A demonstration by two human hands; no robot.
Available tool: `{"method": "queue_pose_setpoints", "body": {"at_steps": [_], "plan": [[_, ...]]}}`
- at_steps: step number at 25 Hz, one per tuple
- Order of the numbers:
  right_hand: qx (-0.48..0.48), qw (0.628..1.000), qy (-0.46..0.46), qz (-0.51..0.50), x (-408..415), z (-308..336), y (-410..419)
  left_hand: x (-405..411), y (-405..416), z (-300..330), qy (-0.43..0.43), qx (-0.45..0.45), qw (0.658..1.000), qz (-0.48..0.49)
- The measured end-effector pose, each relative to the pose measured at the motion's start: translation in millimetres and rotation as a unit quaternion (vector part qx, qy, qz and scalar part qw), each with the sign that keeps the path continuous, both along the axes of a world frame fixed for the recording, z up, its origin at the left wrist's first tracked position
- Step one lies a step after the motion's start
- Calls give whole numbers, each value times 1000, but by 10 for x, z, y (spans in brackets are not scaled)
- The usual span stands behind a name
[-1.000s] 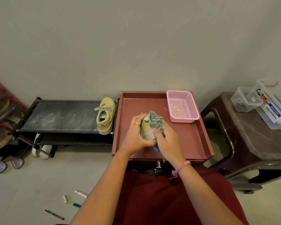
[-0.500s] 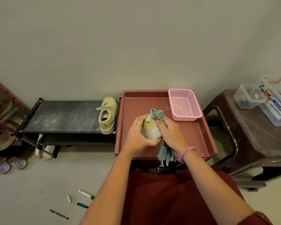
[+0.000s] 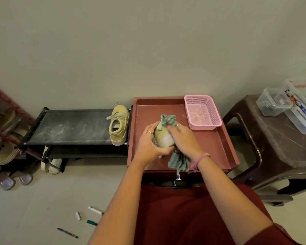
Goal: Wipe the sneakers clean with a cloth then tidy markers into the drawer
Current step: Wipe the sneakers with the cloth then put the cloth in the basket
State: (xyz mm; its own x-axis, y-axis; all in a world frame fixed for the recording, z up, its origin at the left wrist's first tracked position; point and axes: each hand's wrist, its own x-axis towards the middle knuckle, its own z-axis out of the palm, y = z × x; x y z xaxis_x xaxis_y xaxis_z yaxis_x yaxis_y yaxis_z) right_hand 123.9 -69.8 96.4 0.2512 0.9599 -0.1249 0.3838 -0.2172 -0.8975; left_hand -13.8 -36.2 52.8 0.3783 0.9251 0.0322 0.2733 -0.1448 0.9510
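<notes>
Since half a second ago, little shift: cloth (image 3: 168, 119) bunch sits slightly higher over toe, tail hanging below right hand (image 3: 181, 138). Left hand (image 3: 148, 144) grips sneaker (image 3: 163, 138) above red tray (image 3: 217, 144); right hand clutches cloth. Markers (image 3: 95, 210) lie on floor.

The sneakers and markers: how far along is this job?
Nothing looks finished yet. The left hand holds one sneaker over the red tray while the right hand rubs it with the cloth. The second sneaker waits on the black rack. The markers lie on the floor.
</notes>
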Motion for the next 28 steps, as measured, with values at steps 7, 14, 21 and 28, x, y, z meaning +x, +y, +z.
{"method": "queue_pose_setpoints", "body": {"at_steps": [7, 14, 21, 28], "plan": [[290, 898, -279, 177, 131, -463, -539, -23, 16, -2, 30, 24, 999, -35], [159, 980, 90, -73, 59, -410, -380, 264, -34, 49, 13, 20, 999, -26], [280, 934, -187, 119, 376, -549, -632, 318, -53, 47, 16, 18, 999, -35], [153, 976, 132, -83, 98, -453, -570, 330, -60, 67, 22, 10, 999, -26]]}}
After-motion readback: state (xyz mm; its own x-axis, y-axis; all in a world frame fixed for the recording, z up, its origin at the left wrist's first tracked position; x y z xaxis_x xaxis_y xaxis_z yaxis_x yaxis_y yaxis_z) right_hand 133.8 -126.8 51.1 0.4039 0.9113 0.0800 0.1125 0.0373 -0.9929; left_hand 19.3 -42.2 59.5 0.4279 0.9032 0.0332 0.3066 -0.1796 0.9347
